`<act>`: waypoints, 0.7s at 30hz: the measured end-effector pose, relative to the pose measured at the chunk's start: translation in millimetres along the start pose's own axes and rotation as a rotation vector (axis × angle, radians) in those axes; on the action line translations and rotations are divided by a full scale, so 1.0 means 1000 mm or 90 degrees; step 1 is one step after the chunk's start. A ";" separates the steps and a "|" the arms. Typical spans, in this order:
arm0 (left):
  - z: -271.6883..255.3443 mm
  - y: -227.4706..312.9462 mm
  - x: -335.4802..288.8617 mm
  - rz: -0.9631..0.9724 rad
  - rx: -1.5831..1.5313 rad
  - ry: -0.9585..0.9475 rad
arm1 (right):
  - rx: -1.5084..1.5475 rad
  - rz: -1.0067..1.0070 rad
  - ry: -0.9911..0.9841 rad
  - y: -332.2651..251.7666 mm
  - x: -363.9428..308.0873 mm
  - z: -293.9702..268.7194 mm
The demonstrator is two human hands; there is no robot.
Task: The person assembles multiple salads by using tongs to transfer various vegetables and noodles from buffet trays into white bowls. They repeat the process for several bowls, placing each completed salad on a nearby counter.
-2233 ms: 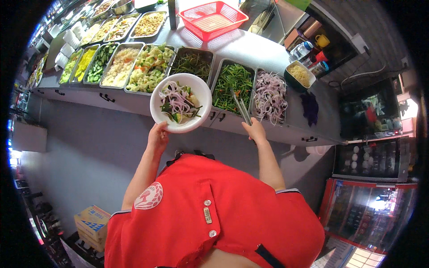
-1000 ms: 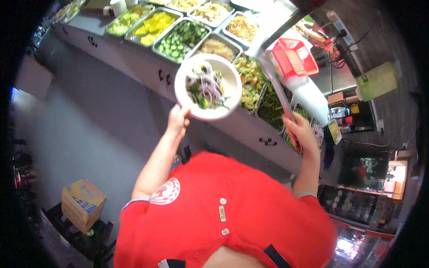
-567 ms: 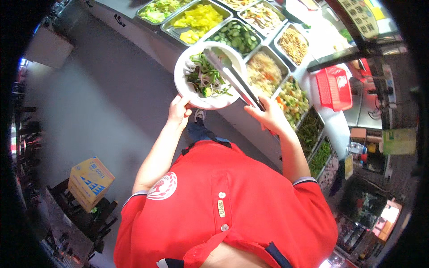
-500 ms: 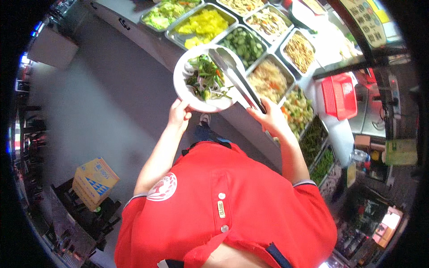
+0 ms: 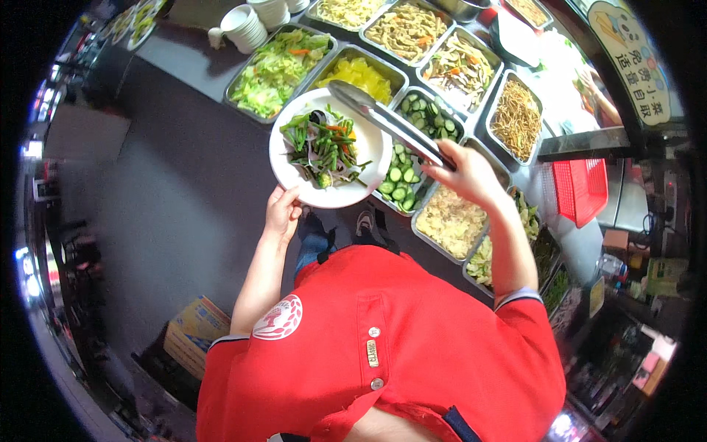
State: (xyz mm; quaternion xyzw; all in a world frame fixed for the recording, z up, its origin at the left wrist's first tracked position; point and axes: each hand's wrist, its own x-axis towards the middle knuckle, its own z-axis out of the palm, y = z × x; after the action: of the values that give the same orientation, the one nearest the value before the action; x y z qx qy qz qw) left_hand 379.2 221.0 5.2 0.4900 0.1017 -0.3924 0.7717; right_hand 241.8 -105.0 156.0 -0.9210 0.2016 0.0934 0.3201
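My left hand (image 5: 281, 214) grips the near rim of a round white plate (image 5: 372, 151). On the plate lies a pile of cut green vegetables (image 5: 324, 147) with onion slices and bits of carrot. My right hand (image 5: 465, 175) is closed round the handle end of metal tongs (image 5: 390, 118). Their broad tips reach over the plate's upper right part, above the food and apart from it. Just past the plate are trays of yellow pickled vegetables (image 5: 357, 77) and sliced cucumber (image 5: 401, 173). Below my right hand is a tray of pale shredded food (image 5: 449, 221).
More metal trays line the counter: lettuce salad (image 5: 276, 74), brown strips (image 5: 515, 118) and mixed vegetables (image 5: 460, 66). White bowls (image 5: 243, 28) are stacked at the back. A red basket (image 5: 580, 191) stands at right, below a hanging sign (image 5: 630, 59). A cardboard box (image 5: 195, 335) sits at lower left.
The plate has shifted slightly left and down in view, and my right hand with the tongs has moved a little right. More of the counter's far end now shows.
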 end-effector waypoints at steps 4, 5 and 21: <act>-0.006 0.039 0.039 -0.041 0.056 -0.049 | -0.103 -0.011 -0.052 -0.043 0.053 -0.021; -0.009 0.049 0.051 -0.060 0.085 -0.066 | -0.114 -0.003 -0.061 -0.052 0.063 -0.023; 0.034 0.086 0.179 -0.234 0.147 -0.265 | 0.201 0.443 0.135 -0.042 -0.019 -0.043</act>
State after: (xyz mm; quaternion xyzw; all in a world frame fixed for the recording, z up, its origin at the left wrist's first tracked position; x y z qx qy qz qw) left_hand 552.9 120.5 -16.8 0.4566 -0.0172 -0.6267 0.6313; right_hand 245.2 -96.1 218.5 -0.7415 0.5456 0.0682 0.3845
